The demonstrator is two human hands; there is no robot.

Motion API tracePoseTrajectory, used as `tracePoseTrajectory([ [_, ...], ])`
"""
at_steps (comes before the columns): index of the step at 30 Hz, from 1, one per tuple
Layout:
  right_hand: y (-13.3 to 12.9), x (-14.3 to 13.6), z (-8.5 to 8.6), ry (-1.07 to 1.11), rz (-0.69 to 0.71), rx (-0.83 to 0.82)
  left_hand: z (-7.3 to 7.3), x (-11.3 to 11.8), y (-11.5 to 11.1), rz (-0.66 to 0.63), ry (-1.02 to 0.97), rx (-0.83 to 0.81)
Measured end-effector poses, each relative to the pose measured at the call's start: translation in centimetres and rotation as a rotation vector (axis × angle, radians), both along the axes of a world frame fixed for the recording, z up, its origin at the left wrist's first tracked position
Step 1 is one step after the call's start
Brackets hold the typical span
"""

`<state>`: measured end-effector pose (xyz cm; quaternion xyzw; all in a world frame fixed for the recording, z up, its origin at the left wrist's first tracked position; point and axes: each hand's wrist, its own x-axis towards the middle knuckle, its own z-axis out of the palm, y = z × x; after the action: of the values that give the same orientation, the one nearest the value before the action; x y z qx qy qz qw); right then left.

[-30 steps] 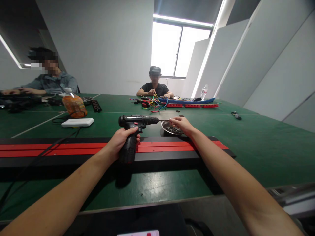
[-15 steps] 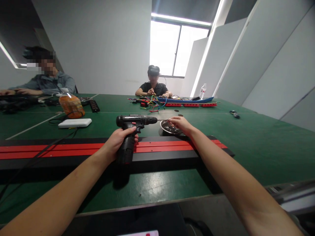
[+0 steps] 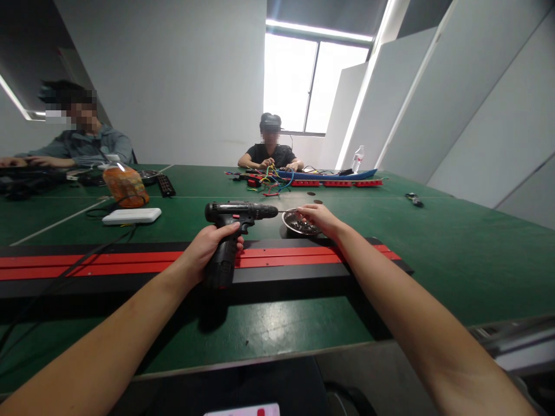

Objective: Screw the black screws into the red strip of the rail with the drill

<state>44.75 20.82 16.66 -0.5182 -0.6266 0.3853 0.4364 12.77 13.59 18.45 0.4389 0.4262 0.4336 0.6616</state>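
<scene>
My left hand (image 3: pixel 212 241) is wrapped around the grip of a black cordless drill (image 3: pixel 226 213), which points to the right with a thin bit in its chuck. At the end of that bit, the fingers of my right hand (image 3: pixel 319 217) are pinched together; whatever small thing sits between them is too small to make out. Beneath these fingers stands a metal bowl (image 3: pixel 288 229) of small dark pieces that look like screws. A long black bar with red strips (image 3: pixel 286 257) lies across the table below the drill.
Left of the drill lie a white power strip (image 3: pixel 132 216) and an orange-filled bottle (image 3: pixel 125 184). A dark cable (image 3: pixel 78 263) crosses the bar. Across the green table (image 3: pixel 455 248), a person (image 3: pixel 277 153) handles coloured wires (image 3: pixel 277 184); another person (image 3: pixel 108 144) sits at left.
</scene>
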Motion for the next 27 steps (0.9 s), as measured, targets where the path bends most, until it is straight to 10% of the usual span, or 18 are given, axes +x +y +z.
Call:
tracePoseTrajectory([
  [27, 0.29, 0.27, -0.16, 0.096, 0.026, -0.029, -0.12, 0.19, 0.01, 0.021, -0.015, 0.009],
])
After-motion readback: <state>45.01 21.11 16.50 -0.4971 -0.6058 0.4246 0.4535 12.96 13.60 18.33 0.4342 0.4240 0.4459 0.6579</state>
